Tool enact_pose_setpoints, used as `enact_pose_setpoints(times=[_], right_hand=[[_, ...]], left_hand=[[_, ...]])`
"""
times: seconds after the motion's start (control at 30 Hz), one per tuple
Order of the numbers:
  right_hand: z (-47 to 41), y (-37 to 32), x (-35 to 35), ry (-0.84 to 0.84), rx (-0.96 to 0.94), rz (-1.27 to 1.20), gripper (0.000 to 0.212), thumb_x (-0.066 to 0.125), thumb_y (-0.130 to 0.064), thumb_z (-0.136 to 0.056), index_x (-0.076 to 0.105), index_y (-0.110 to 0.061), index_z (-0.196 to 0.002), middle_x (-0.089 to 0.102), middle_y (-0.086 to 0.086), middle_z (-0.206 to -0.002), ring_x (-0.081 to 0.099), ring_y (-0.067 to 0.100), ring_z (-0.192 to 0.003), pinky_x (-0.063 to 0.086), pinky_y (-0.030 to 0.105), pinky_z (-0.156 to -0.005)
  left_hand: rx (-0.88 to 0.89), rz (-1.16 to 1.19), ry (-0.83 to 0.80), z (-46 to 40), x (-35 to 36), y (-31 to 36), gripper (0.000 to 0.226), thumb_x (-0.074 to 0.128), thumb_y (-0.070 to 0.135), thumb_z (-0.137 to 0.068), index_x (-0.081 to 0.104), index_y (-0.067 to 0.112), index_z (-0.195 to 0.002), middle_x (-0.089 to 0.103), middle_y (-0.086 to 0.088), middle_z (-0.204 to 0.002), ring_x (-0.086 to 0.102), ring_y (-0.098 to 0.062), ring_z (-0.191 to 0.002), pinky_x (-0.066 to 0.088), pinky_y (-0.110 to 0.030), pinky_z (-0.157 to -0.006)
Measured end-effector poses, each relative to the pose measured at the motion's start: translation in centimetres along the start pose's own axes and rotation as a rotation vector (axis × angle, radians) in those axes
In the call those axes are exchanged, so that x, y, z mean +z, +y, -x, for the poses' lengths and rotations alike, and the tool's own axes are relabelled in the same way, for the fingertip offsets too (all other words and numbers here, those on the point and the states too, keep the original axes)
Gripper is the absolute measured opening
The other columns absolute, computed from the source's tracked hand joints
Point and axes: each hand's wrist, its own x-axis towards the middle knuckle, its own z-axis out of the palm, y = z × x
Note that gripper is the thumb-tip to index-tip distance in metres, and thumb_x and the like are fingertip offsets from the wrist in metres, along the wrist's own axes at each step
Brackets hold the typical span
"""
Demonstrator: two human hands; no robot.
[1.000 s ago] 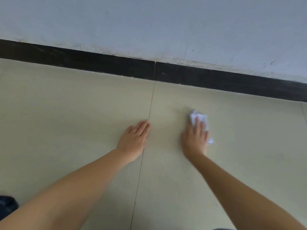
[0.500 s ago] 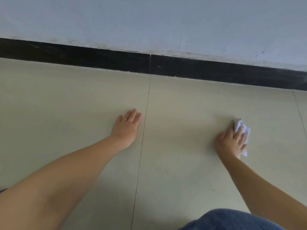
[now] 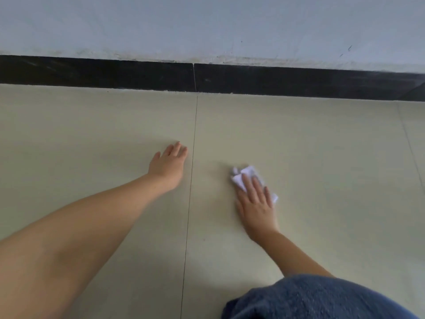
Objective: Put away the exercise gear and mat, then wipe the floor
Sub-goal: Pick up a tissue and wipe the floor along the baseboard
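My right hand (image 3: 256, 204) lies flat with straight fingers on a crumpled white cloth (image 3: 242, 176), pressing it onto the beige tiled floor (image 3: 322, 180). Part of the cloth is hidden under the fingers. My left hand (image 3: 169, 165) rests palm-down on the floor, fingers straight, just left of the tile seam (image 3: 190, 180). It holds nothing. No exercise gear or mat is in view.
A black skirting board (image 3: 276, 81) runs along the base of the pale wall (image 3: 207, 26) at the far side. My knee in blue fabric (image 3: 317, 298) shows at the bottom right. A second tile seam (image 3: 411, 153) runs at the far right.
My right hand has slid the cloth from the right back towards the left, closer to the tile seam. My left hand has stayed flat on the floor.
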Motion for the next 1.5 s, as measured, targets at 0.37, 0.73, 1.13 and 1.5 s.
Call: enact_pose_setpoints(times=[0.37, 0.73, 1.13, 1.5], right_hand=[[1.9, -5.7, 0.0, -0.052, 0.079, -0.020, 0.058, 0.035, -0.031, -0.081, 0.041, -0.020, -0.138, 0.048, 0.009, -0.143, 0.046, 0.034, -0.130, 0.043, 0.058, -0.097], [2.4, 6.4, -1.3, 0.015, 0.021, 0.020, 0.047, 0.028, -0.037, -0.098, 0.039, -0.022, -0.141, 0.034, 0.003, -0.153, 0.027, 0.025, -0.141, 0.030, 0.050, -0.111], [-9.3, -3.6, -2.1, -0.125, -0.016, 0.012, 0.061, 0.011, -0.046, -0.097, 0.012, -0.019, -0.153, -0.006, 0.003, -0.160, -0.008, 0.027, -0.147, -0.010, 0.048, -0.115], [-3.9, 8.0, -2.5, -0.162, -0.665, 0.220, 0.046, 0.022, -0.040, -0.101, 0.052, -0.022, -0.131, 0.036, 0.004, -0.151, 0.028, 0.024, -0.141, 0.026, 0.048, -0.110]], left_hand=[[-0.051, 0.036, -0.076, -0.2, 0.3, 0.6, 0.058, 0.026, 0.027, -0.101, -0.001, 0.017, -0.152, -0.014, -0.001, -0.159, -0.006, -0.021, -0.147, 0.019, -0.043, -0.116], [-0.176, 0.134, 0.047, -0.7, 0.7, 3.2, 0.054, 0.033, 0.021, -0.099, 0.015, 0.008, -0.148, 0.000, -0.011, -0.159, 0.003, -0.032, -0.146, 0.022, -0.045, -0.115], [-0.001, 0.221, 0.167, 0.0, 0.3, -0.8, 0.064, 0.040, -0.003, -0.086, 0.031, 0.018, -0.147, 0.018, 0.004, -0.158, 0.020, -0.017, -0.143, 0.029, -0.033, -0.111], [-0.019, 0.163, 0.340, -0.8, 1.6, 2.3, 0.047, 0.049, 0.014, -0.088, 0.046, 0.011, -0.135, 0.036, -0.012, -0.147, 0.032, -0.030, -0.135, 0.033, -0.044, -0.102]])
